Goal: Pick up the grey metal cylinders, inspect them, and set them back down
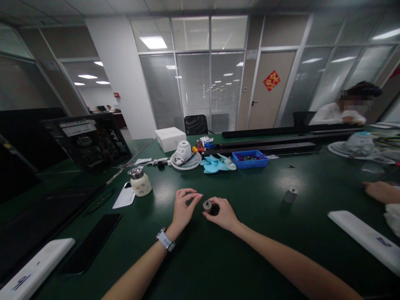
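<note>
Head view: on the dark green counter [256, 191], a small metal cylinder [207, 206] sits near the middle of the near side, its ringed end facing up. The right hand [222, 212] holds it from the right, thumb on the near side and fingers curled around the far side; whether its base touches the counter cannot be made out. The left hand [185, 206] is just to the left, thumb and index fingertip brought narrowly together close to the cylinder's upper edge; it cannot be told whether something tiny is pinched there.

By its look the cylinder is rigid and compact, probably rather heavy for its size, and unlikely to dent or crush under a firm pinch. The smooth, curved side may be a little slippery and could let it turn between the fingers, so the best hold seems to be thumb and fingers on opposite sides of the wall, around mid-height, leaving the top face free. Set on its side, it would likely roll.

A similar second cylinder [291, 195] stands upright well to the right, with a narrower stub on top. Farther off are light-blue fan blades [211, 164], a blue tray [253, 164] of small parts and a white fan housing [183, 151].
</note>
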{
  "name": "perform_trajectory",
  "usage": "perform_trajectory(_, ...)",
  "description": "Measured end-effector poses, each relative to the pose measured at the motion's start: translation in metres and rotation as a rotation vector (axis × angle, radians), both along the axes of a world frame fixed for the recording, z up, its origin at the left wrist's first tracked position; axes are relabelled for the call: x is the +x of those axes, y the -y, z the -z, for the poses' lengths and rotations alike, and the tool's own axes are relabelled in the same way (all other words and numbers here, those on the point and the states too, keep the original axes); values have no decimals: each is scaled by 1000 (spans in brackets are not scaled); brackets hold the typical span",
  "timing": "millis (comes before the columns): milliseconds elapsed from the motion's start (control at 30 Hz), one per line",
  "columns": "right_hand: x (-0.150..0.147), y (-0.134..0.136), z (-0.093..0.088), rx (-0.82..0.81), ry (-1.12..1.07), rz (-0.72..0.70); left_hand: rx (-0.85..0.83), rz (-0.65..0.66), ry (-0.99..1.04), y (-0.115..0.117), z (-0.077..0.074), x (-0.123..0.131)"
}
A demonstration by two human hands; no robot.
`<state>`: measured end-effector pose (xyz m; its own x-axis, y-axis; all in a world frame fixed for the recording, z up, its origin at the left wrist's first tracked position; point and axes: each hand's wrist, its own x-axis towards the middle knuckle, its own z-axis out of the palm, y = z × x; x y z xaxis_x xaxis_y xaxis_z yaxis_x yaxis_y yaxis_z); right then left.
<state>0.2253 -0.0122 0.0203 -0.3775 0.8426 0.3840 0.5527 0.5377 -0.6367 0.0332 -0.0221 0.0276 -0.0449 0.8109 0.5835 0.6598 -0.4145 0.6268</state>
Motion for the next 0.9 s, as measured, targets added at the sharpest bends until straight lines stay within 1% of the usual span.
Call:
perform_trajectory(67, 1, 1, -3, -18, -15, 39, -57, -30, -40, -1, 6, -13)
perform_trajectory(133, 2, 1, -3, -47, -40, 82, -176, -33, -105, -1, 14, -22)
perform_trajectory(233, 3, -2, 1, -73, -80, 96, -309, -45, -201, 2, 22, -25)
perform_trajectory(333, 4, -5, 6, -85, -145, 82, -346, -61, -252, 4, 22, -21)
perform_trajectory(467, 6, -7, 8, -188, -264, 103, -285, -71, -214, 3, 24, -22)
perform_trajectory(533, 10, -10, 7, -306, -336, 72, -250, -82, -170, 0, 26, -25)
perform_trajectory(567, 15, -12, 6, -394, -394, 27, -241, -90, -148, -1, 28, -26)
perform_trajectory(667, 33, -22, 2, -723, -667, -179, -232, -102, -104, -3, 31, -28)
perform_trajectory(733, 47, -28, 0, -901, -837, -275, -227, -100, -92, -3, 32, -28)
perform_trajectory(800, 58, -33, -1, -1005, -945, -294, -220, -99, -90, -3, 32, -28)
perform_trajectory(900, 63, -35, -2, -1087, -1026, -266, -217, -101, -91, -3, 31, -28)
